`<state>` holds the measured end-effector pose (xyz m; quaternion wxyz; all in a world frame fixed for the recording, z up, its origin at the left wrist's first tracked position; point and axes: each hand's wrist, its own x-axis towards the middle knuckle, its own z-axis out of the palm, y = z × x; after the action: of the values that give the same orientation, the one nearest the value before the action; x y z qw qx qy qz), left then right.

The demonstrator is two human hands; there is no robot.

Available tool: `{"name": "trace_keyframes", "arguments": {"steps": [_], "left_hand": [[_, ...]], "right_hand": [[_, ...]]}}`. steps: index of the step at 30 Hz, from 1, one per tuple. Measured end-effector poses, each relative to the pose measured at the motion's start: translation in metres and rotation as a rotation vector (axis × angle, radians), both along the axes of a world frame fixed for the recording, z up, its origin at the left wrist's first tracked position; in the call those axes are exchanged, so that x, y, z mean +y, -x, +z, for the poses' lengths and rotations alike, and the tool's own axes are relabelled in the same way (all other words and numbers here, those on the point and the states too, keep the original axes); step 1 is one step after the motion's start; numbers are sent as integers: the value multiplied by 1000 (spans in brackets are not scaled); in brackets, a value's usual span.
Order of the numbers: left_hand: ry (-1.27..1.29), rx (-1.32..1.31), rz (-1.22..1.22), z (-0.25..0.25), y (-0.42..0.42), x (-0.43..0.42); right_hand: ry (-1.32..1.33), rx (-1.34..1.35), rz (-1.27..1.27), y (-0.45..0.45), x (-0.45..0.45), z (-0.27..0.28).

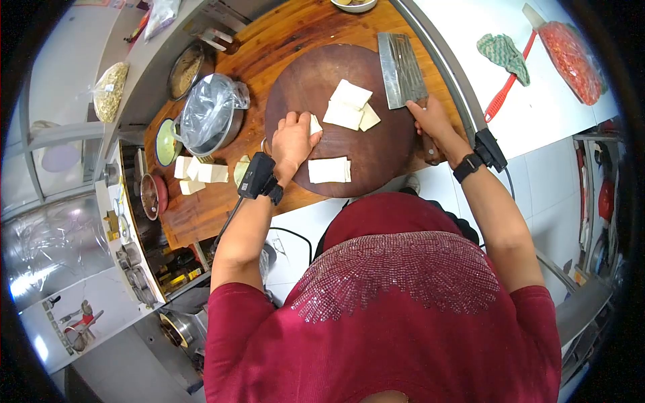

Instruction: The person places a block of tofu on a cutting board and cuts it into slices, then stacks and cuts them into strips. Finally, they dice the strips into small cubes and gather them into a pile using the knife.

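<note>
My right hand (435, 124) is wrapped round the handle of a broad cleaver (403, 72), whose blade lies over the right edge of the round dark chopping board (289, 77). My left hand (293, 142) is on the left side of the board, fingers bent together over a pale tofu piece (315, 125); most of that piece is hidden. Right of it, several flat tofu slices (346, 107) overlap near the middle of the board. Another small stack of tofu slices (329, 170) lies close to the board's near edge.
Tofu blocks (210, 172) sit left of the board on the wooden table (269, 33). Beyond them stand a plastic-covered metal pot (225, 138), a green bowl (166, 142) and a red bowl (154, 196). A green cloth (505, 57) and red-handled tool (499, 97) lie on the right-hand white counter.
</note>
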<state>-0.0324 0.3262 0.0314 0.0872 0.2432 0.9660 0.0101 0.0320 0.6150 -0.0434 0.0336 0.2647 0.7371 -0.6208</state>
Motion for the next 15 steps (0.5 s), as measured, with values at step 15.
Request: {"name": "trace_keyframes", "arguments": {"steps": [15], "left_hand": [[-102, 43, -599, -7, 48, 64]], "right_hand": [[8, -50, 52, 0, 1, 1]]}}
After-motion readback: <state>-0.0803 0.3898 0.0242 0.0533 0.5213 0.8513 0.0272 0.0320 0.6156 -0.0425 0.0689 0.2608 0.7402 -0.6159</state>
